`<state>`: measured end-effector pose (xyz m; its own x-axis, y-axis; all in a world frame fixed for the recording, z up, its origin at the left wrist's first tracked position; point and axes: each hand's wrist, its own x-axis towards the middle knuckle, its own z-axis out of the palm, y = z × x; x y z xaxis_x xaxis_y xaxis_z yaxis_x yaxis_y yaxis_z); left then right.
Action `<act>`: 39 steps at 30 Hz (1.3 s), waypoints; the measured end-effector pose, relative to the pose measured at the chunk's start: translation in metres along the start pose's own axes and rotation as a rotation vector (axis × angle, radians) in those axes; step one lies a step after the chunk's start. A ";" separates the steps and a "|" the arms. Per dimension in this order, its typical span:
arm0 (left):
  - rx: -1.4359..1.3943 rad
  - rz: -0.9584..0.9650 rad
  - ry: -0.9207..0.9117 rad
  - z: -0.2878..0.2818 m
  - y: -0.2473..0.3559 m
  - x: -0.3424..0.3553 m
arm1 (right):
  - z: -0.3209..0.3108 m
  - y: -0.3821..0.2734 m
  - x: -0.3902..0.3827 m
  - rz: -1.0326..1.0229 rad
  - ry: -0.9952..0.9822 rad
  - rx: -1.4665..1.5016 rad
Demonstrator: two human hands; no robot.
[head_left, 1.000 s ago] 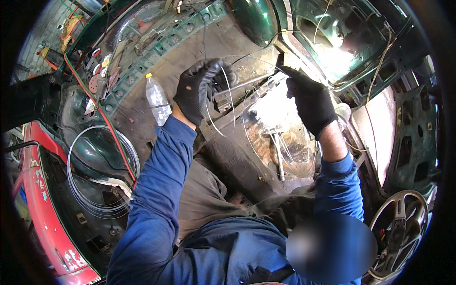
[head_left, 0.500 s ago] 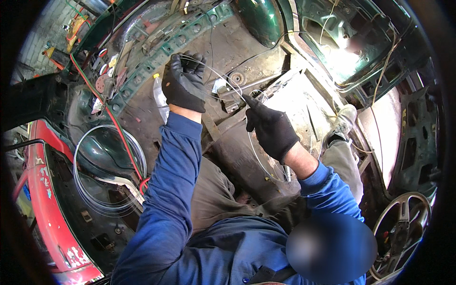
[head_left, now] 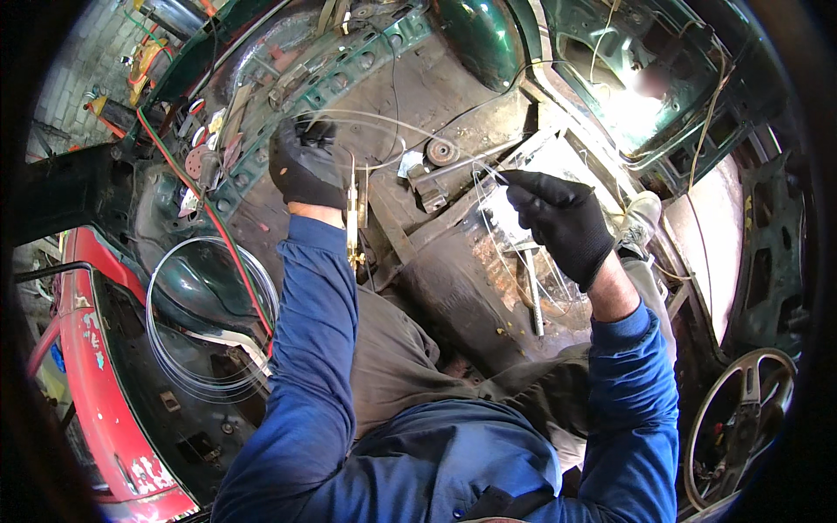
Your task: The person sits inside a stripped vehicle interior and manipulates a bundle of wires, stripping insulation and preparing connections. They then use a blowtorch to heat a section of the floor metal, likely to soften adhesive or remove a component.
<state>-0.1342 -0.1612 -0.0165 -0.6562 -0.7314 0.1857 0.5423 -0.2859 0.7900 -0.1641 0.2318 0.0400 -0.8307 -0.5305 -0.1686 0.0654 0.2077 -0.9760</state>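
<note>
My left hand [head_left: 305, 161], in a black glove, is closed on a thin pale wire [head_left: 405, 121] that loops across the middle of the car's bare floor. A brass torch-like tool [head_left: 354, 218] lies beside that wrist. My gloved right hand [head_left: 554, 222] pinches the wire's other stretch. Below it, a metal rod [head_left: 534, 301] and loose thin wires rest on a brightly lit patch of rusty panel. Left of the floor's cross member, a small round rubber piece [head_left: 441, 152] sits near a metal bar.
Coiled silver wire [head_left: 166, 349] hangs at the left by red and green hoses [head_left: 235, 261] and a red body panel [head_left: 122, 410]. Sanding discs [head_left: 199, 161] lie upper left. A steering wheel [head_left: 741, 436] is lower right, green door panels [head_left: 663, 148] upper right, my shoe [head_left: 641, 218] right.
My left hand has shifted left and slightly down, uncovering the brass tool. My right hand swung inward, then back out to the right, drawing the wire wider between my hands.
</note>
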 end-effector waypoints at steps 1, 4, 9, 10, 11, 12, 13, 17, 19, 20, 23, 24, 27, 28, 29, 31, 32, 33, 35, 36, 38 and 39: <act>-0.080 -0.105 -0.031 0.001 0.001 -0.002 | -0.003 -0.002 0.000 -0.006 0.022 -0.005; 0.098 -0.281 -0.132 0.004 0.004 -0.008 | -0.029 0.001 0.004 -0.025 0.126 -0.085; 0.708 -0.466 -0.706 0.007 0.026 -0.029 | -0.081 0.008 0.006 -0.239 0.163 -0.230; 0.826 -0.452 -0.793 0.006 0.025 -0.031 | -0.086 0.006 0.006 -0.280 0.151 -0.332; 0.945 -0.435 -0.881 0.006 0.023 -0.035 | -0.091 0.006 0.008 -0.333 0.130 -0.438; 1.064 -0.417 -0.968 0.006 0.021 -0.039 | -0.095 0.007 0.009 -0.386 0.108 -0.544; 1.055 -0.394 -0.977 0.012 0.016 -0.047 | -0.095 0.010 0.010 -0.384 0.092 -0.567; 1.110 -0.198 -1.114 0.059 0.013 -0.074 | -0.100 0.030 0.022 -0.653 0.035 -0.790; 1.061 -0.250 -1.185 0.081 0.007 -0.084 | -0.097 0.042 0.026 -0.732 0.019 -0.856; 1.045 -0.277 -1.212 0.087 0.007 -0.089 | -0.092 0.043 0.027 -0.713 0.008 -0.841; 0.892 -0.551 -1.199 0.087 -0.007 -0.093 | -0.076 0.032 0.022 -0.518 -0.044 -0.776; 0.873 -0.613 -1.207 0.082 -0.015 -0.090 | -0.073 0.031 0.023 -0.532 -0.047 -0.776; 0.697 -0.747 -1.177 0.076 -0.029 -0.090 | -0.073 0.031 0.024 -0.650 -0.034 -0.844; 0.681 -0.790 -1.155 0.076 -0.030 -0.090 | -0.074 0.032 0.027 -0.745 -0.025 -0.906; 0.614 -0.809 -1.142 0.075 -0.028 -0.090 | -0.074 0.032 0.028 -0.842 -0.015 -0.967; 0.481 -0.844 -1.113 0.074 -0.023 -0.090 | -0.071 0.028 0.026 -0.708 0.018 -0.836; 0.446 -0.845 -1.067 0.072 -0.022 -0.089 | -0.071 0.027 0.025 -0.641 0.034 -0.771; 0.412 -0.845 -1.020 0.069 -0.020 -0.087 | -0.071 0.026 0.025 -0.652 0.041 -0.793; 0.507 -0.763 -0.936 0.079 -0.013 -0.091 | -0.073 0.026 0.026 -0.675 0.058 -0.838; 0.511 -0.724 -0.897 0.080 -0.015 -0.092 | -0.073 0.025 0.024 -0.626 0.082 -0.830; 0.527 -0.643 -0.812 0.080 -0.014 -0.093 | -0.070 0.023 0.022 -0.538 0.125 -0.809; 0.506 -0.603 -0.736 0.082 -0.012 -0.095 | -0.068 0.023 0.022 -0.544 0.161 -0.801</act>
<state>-0.1218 -0.0376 0.0041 -0.9888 0.0445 -0.1424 -0.1450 -0.0622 0.9875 -0.2184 0.2809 0.0237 -0.7055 -0.6131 0.3554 -0.6938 0.4953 -0.5228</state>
